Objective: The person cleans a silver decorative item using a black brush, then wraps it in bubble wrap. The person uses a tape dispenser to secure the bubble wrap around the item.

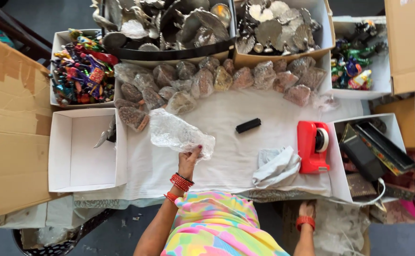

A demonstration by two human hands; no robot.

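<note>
At frame centre, a sheet of bubble wrap (179, 133) is pinched by the left hand (189, 160) over the tabletop (226, 156); the right hand (307, 208), lower right, is mostly hidden, grip unclear.

A single view, from a camera worn on the person's head, looks almost straight down on the worktop (226, 156) from well above, far enough to take in its whole width. The person's own body fills the bottom middle of the frame, so the top of the picture is the far side. The far trays of metal pieces (169, 23) are cut by the upper edge, a cardboard box (8, 132) by the left edge and another box (409, 42) by the right. No second view overlaps it.
</note>
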